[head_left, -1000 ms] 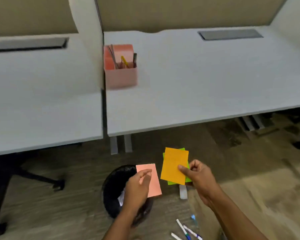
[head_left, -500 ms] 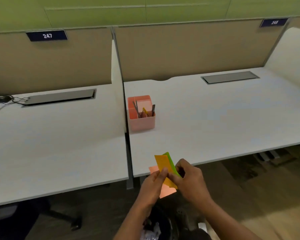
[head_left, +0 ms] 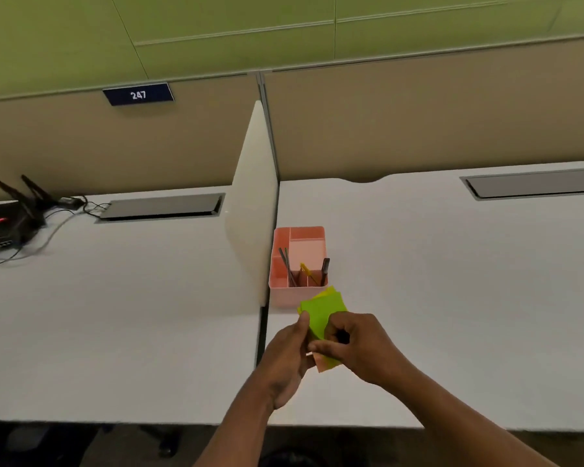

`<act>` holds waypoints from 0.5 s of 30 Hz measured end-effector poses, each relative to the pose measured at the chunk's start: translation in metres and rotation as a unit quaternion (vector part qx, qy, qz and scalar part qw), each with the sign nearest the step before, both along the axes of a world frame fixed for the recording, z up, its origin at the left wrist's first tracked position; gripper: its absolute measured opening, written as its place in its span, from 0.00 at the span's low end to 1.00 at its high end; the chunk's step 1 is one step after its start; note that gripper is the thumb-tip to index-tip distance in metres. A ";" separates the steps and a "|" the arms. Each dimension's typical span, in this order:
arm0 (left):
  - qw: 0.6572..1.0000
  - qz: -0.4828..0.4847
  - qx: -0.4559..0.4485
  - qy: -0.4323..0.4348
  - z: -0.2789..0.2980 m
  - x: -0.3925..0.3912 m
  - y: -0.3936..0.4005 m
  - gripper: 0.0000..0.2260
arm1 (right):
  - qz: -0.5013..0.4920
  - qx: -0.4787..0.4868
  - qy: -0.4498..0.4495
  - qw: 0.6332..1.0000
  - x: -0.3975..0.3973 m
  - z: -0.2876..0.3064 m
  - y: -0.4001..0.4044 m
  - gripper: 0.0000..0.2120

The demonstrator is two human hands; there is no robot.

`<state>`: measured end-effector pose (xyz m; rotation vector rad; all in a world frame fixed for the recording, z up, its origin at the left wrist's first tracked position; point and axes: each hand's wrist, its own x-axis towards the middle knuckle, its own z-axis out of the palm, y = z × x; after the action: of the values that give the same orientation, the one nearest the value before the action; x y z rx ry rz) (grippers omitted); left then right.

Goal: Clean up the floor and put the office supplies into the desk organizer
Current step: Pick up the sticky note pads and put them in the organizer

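Note:
A small stack of sticky notes [head_left: 321,313], green on top with yellow and pink edges showing, is held between both hands above the white desk [head_left: 452,298]. My left hand [head_left: 289,358] grips its left edge and my right hand [head_left: 358,345] pinches its right side and lower part. Just beyond the notes stands the pink desk organizer [head_left: 284,296], with several pens and a yellow item upright in its front compartments; its large back compartment looks bare.
A white divider panel [head_left: 253,203] rises right beside the organizer's left side. A black router with antennas and cables [head_left: 11,224] sits at the far left of the neighbouring desk. Grey cable trays [head_left: 162,207] are set into both desks.
The view has risen from the floor and bin to the desk. The separate pink and orange-green notes have been brought together into one stack, now held over the desk near the organizer.

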<state>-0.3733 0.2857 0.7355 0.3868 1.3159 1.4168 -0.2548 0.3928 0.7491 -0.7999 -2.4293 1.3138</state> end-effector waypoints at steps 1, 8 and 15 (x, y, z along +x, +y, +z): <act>1.000 0.013 0.002 0.005 0.002 -0.005 0.009 0.22 | 0.002 0.007 0.012 1.000 -0.006 0.000 0.011 0.19; 0.993 0.120 0.015 -0.019 -0.002 -0.032 0.041 0.20 | 0.011 0.018 0.098 0.995 -0.037 0.012 0.051 0.15; 0.974 0.223 -0.040 0.028 -0.010 -0.059 0.047 0.17 | -0.051 -0.439 0.178 0.879 -0.047 0.029 0.084 0.05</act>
<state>-0.4327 0.3330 0.7255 0.0747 1.5669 1.7229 -0.3020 0.4768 0.7777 -0.7486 -1.4215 2.2994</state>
